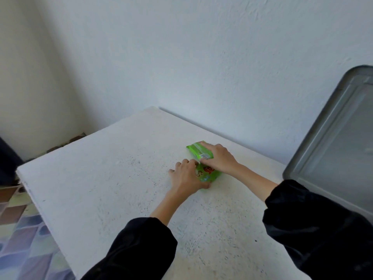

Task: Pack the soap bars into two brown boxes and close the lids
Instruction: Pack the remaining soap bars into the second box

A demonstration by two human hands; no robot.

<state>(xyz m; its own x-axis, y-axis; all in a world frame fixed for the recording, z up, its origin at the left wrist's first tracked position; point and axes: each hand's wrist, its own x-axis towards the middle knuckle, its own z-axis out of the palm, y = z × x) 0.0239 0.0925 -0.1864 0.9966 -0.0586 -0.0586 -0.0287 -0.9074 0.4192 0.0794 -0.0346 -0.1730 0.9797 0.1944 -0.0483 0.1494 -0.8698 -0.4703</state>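
Observation:
Two green-wrapped soap bars lie on the white table (113,178) near its far right part. My right hand (219,157) grips the farther soap bar (196,150), fingers over its top and thumb at its near edge. My left hand (186,175) holds the nearer soap bar (209,174), thumb curled round its near end and fingers over its left side. The two bars sit close together, almost touching. No brown box is in view.
A grey plastic bin lid or tub (335,142) leans at the right edge of the table. A white wall runs behind the table. Patterned floor tiles (22,239) show past the table's left edge.

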